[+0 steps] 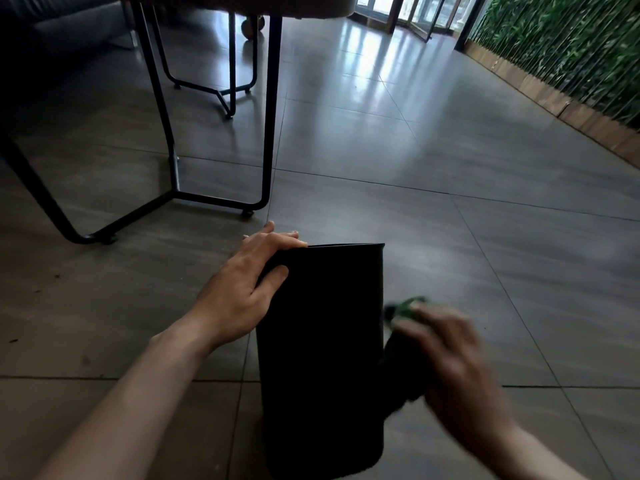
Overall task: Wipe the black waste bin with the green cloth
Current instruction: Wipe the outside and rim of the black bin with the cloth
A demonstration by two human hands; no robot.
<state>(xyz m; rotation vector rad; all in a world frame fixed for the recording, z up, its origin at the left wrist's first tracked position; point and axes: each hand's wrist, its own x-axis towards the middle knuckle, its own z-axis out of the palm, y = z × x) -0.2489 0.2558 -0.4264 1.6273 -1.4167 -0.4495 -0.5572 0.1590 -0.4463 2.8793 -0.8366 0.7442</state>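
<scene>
My left hand (249,282) grips the far end of the black bin (322,358), which lies on the tiled floor (485,237). My right hand (450,372), blurred, holds the green cloth (403,310) against the bin's right side.

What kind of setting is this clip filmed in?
Probably a café, lounge or office common area, though that is uncertain: a glossy tiled floor, black metal-framed table legs, an artificial green plant wall and glass doors at the far end.
</scene>
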